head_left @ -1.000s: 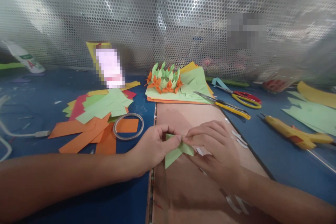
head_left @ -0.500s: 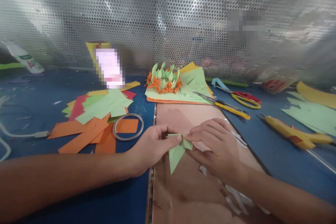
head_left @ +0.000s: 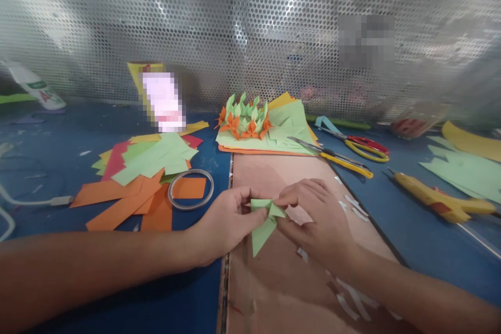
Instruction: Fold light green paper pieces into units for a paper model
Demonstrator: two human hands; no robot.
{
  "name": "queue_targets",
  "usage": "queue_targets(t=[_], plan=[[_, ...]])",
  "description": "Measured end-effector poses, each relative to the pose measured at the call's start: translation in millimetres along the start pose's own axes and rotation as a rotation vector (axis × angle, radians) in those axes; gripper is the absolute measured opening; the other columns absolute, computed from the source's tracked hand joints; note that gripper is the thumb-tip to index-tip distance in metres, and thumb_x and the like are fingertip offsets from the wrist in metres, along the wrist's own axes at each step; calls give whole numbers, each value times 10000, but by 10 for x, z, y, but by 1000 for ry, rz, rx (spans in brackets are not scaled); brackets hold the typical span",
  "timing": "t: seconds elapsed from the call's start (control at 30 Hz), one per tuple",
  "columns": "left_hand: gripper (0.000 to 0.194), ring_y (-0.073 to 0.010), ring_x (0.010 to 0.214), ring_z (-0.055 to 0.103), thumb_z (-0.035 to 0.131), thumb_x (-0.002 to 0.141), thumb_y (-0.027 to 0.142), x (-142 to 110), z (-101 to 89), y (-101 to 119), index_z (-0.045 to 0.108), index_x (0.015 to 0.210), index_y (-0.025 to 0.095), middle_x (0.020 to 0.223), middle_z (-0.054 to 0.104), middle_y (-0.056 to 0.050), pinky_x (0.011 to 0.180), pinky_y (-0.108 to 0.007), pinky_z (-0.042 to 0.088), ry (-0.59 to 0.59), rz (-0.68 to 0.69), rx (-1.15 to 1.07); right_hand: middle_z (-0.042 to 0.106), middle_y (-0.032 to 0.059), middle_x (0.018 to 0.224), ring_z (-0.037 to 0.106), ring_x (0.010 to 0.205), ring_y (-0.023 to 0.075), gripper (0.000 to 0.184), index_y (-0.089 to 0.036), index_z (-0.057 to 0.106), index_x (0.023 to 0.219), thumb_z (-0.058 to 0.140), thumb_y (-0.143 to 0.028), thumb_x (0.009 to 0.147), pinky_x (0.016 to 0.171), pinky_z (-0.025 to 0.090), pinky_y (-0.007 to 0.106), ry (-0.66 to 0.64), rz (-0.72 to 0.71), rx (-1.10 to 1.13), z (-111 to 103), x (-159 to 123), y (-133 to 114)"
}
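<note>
A light green folded paper (head_left: 263,235) is held between both hands above the brown board (head_left: 270,292), one pointed end hanging down toward me. My left hand (head_left: 227,219) pinches its left side, thumb on top and the other fingers behind. At the right side, my right hand (head_left: 319,219) grips a small folded flap with its fingertips. Beyond the hands, a ring of green folded pieces and orange paper flowers (head_left: 246,120) rests on a stack of coloured sheets (head_left: 291,120).
Left lie orange paper strips (head_left: 123,203), green papers (head_left: 156,159) and a tape roll (head_left: 191,207). Right are a yellow utility knife (head_left: 344,163), scissors (head_left: 366,148) and a yellow glue gun (head_left: 438,198). A white bottle (head_left: 39,88) and a blurred-out phone (head_left: 162,99) stand behind.
The right fingers have shifted slightly up on the green paper, and its small flap now shows more clearly, angled out to the right. The left hand keeps its pinch.
</note>
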State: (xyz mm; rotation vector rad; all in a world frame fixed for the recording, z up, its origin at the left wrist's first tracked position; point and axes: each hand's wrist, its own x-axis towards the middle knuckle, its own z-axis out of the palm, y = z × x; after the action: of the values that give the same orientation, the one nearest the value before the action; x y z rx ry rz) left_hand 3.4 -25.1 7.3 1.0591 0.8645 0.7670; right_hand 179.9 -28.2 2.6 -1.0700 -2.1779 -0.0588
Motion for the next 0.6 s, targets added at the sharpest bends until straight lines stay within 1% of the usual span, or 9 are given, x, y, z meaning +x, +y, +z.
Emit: queue_targets(t=[0.1, 0.23, 0.33, 0.6], plan=[[163, -115, 737, 611, 655, 702, 167, -8, 17, 5, 606, 857, 154, 809, 674, -6, 688, -224, 454, 9, 7, 11, 624, -12, 677, 559, 647, 167, 140, -208, 509, 736, 588, -115, 667, 662, 353, 322, -14, 18, 14, 22, -5, 8], [216, -112, 732, 607, 667, 686, 142, -12, 26, 5, 581, 883, 141, 792, 659, -11, 694, -226, 446, -5, -5, 10, 619, -12, 661, 561, 634, 170, 102, -208, 506, 714, 569, -134, 682, 648, 347, 318, -7, 4, -1, 16, 14, 9], [260, -99, 699, 587, 687, 663, 134, -6, 21, -6, 555, 887, 133, 792, 633, -9, 664, -218, 431, -6, 5, 43, 622, -10, 669, 565, 639, 171, 81, -209, 515, 718, 557, -145, 691, 645, 347, 314, -14, -5, 5, 5, 20, 8], [258, -86, 655, 548, 696, 639, 143, 8, 24, -1, 526, 834, 135, 742, 579, 16, 634, -215, 413, 8, 27, 70, 638, -1, 718, 571, 673, 171, 77, -208, 529, 767, 558, -152, 722, 662, 360, 315, -32, 4, 63, -22, 9, 1]])
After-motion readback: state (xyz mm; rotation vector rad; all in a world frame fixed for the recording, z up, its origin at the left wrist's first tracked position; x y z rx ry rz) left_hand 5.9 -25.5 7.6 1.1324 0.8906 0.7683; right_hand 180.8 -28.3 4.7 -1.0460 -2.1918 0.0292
